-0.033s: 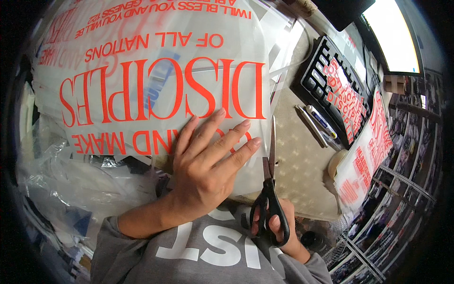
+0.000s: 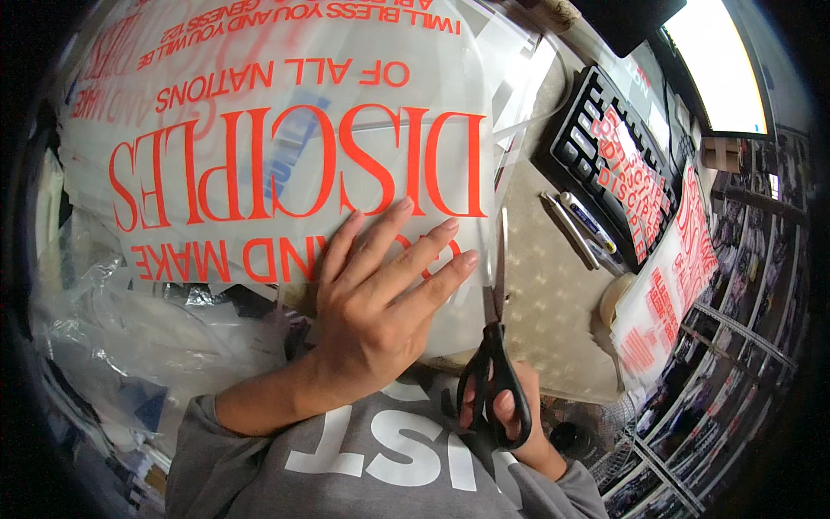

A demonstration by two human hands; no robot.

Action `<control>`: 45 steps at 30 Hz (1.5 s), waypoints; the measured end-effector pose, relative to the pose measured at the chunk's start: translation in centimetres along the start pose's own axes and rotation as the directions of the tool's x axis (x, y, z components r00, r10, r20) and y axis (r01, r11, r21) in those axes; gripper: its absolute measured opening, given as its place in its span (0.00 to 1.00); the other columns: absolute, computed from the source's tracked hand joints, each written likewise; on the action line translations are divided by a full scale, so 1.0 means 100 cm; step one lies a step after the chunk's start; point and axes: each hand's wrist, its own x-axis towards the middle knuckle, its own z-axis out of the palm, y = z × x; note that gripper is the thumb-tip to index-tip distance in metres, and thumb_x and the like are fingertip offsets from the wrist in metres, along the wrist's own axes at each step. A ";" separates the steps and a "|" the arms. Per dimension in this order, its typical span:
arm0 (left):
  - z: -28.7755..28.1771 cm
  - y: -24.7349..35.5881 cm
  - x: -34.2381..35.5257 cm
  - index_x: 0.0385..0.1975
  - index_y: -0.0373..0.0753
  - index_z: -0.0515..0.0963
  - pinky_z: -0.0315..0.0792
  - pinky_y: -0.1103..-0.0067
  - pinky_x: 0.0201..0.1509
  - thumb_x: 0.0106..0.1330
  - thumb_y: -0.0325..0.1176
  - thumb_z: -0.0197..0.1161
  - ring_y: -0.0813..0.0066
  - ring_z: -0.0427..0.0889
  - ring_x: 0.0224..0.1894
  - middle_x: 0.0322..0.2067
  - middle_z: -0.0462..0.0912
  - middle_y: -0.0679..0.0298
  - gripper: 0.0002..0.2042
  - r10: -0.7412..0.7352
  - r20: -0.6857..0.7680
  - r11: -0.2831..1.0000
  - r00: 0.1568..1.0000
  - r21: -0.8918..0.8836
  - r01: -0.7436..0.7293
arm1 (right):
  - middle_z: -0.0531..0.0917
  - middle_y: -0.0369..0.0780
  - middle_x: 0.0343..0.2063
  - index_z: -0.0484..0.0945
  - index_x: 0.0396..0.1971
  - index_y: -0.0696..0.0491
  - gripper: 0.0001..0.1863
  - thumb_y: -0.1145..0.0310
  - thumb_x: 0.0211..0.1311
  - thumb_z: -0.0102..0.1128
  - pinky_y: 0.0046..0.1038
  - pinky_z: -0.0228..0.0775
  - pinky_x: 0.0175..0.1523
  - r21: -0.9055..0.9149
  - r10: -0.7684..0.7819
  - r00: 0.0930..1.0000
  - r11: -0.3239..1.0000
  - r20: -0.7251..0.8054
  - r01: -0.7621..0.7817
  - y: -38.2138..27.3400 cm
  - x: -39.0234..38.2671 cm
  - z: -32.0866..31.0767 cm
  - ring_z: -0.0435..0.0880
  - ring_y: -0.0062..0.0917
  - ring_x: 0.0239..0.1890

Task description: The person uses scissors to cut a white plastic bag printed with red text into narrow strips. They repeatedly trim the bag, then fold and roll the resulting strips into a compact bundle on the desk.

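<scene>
The left hand (image 2: 376, 303) presses flat on the film (image 2: 285, 223), fingers spread; the right hand (image 2: 529, 394) is clamped on the scissors (image 2: 493, 350), their blades at the film's right edge. Pens (image 2: 590, 223) lie on the worktop (image 2: 545, 320) beside a black tray (image 2: 566, 157).

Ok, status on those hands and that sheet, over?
Left hand spread on red-lettered sheet. Right hand holding scissors by sheet's edge. Pens lie clear, further right.
</scene>
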 end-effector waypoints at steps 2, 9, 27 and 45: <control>0.001 0.001 0.000 0.50 0.48 0.85 0.58 0.55 0.69 0.60 0.25 0.60 0.49 0.73 0.64 0.58 0.81 0.61 0.18 -0.006 -0.011 1.000 1.000 -0.006 0.006 | 0.79 0.36 0.21 0.75 0.31 0.60 0.39 0.30 0.55 0.62 0.22 0.70 0.28 0.051 -0.046 0.997 0.997 -0.060 0.049 -0.001 0.000 0.001 0.80 0.21 0.23; 0.003 0.000 0.003 0.47 0.50 0.86 0.59 0.57 0.67 0.60 0.27 0.61 0.52 0.73 0.63 0.56 0.82 0.64 0.16 -0.028 -0.021 1.000 0.999 0.012 0.028 | 0.78 0.37 0.16 0.76 0.28 0.60 0.43 0.25 0.52 0.60 0.20 0.66 0.22 -0.020 0.031 0.998 0.999 -0.056 -0.032 -0.009 -0.012 -0.015 0.79 0.21 0.18; 0.004 -0.003 0.003 0.47 0.50 0.86 0.58 0.57 0.68 0.60 0.27 0.62 0.51 0.73 0.63 0.56 0.82 0.63 0.16 0.002 -0.051 1.000 0.999 -0.018 -0.003 | 0.76 0.35 0.19 0.74 0.29 0.59 0.35 0.35 0.61 0.61 0.22 0.67 0.26 -0.038 -0.044 0.999 0.998 -0.002 0.043 -0.014 0.015 0.002 0.78 0.20 0.20; 0.002 -0.006 -0.006 0.49 0.53 0.85 0.59 0.54 0.67 0.52 0.27 0.64 0.50 0.72 0.63 0.58 0.80 0.64 0.22 0.009 -0.028 0.998 1.000 -0.059 -0.010 | 0.77 0.33 0.19 0.75 0.30 0.60 0.23 0.52 0.68 0.64 0.19 0.64 0.25 -0.003 -0.022 0.993 1.000 -0.116 0.022 -0.030 0.042 0.022 0.75 0.15 0.21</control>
